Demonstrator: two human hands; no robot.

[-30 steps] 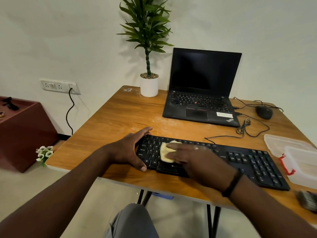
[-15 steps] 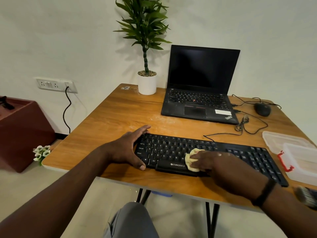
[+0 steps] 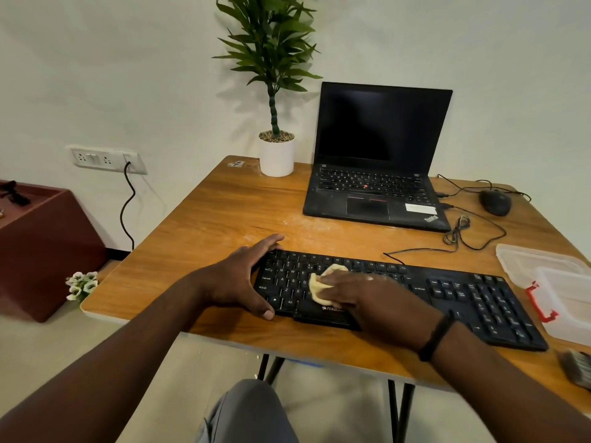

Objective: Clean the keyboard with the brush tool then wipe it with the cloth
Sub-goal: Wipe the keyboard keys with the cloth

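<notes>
A black keyboard [image 3: 479, 298] lies along the near edge of the wooden table [image 3: 217, 219]. My right hand [image 3: 367, 295] presses a small pale yellow cloth [image 3: 319, 284] flat onto the keys left of the keyboard's middle; most of the cloth is hidden under my fingers. My left hand [image 3: 243, 276] clasps the keyboard's left end, thumb at the front edge and fingers along the back. The brush [image 3: 577, 367] lies at the table's right edge, partly cut off by the frame.
An open black laptop [image 3: 377, 174] stands behind the keyboard, with a potted plant [image 3: 276, 155] to its left. A mouse [image 3: 495, 202] and loose cables [image 3: 460, 231] lie at the right back. Clear plastic containers [image 3: 550, 282] sit right of the keyboard.
My right hand slid the cloth to the right along the front keys, then back left and up over the letter keys. My left hand stayed on the keyboard's left end.
</notes>
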